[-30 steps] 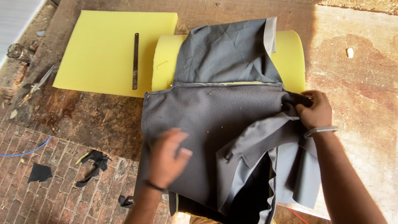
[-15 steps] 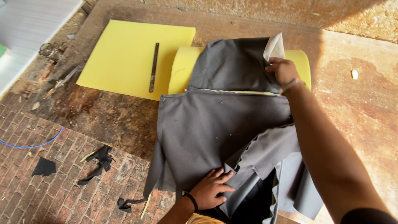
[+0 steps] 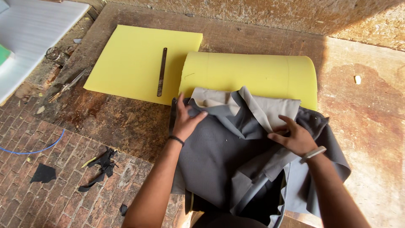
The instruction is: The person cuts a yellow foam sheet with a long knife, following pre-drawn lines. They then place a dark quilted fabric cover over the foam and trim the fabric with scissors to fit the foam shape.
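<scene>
Left hand: left hand (image 3: 187, 118) reaching forward from the lower middle of the view, forearm angled up and slightly right, a dark band at the wrist; fingers pointing away from the body, resting on the upper left edge of the grey fabric cover (image 3: 223, 156), thumb and fingers closed lightly over a turned-back fold there.
Right hand: right hand (image 3: 294, 136) coming in from the lower right, forearm slanting up and left, a pale band at the wrist; fingers bent and pinching a fold of the same cover near its upper right.
Fabric position: grey fabric cover lying on the worn wooden board (image 3: 126, 122), directly in front of the body, its far edge overlapping the near edge of the curved yellow foam pad (image 3: 253, 74).
Fabric direction: long axis running roughly left to right along the far edge; top flap folded back toward the body, showing a paler beige underside (grey face below); near end bunched and hanging toward the bottom of the view.
Foam: curved yellow foam pad just beyond the hands, lying widthwise; a flat yellow foam sheet (image 3: 135, 59) to its left, touching or nearly so.
On the sheet: a dark narrow metal strip (image 3: 162, 71), lying near to far.
Left side: brick floor (image 3: 50, 185) with black fabric scraps (image 3: 99, 169) and a blue cord (image 3: 38, 150).
</scene>
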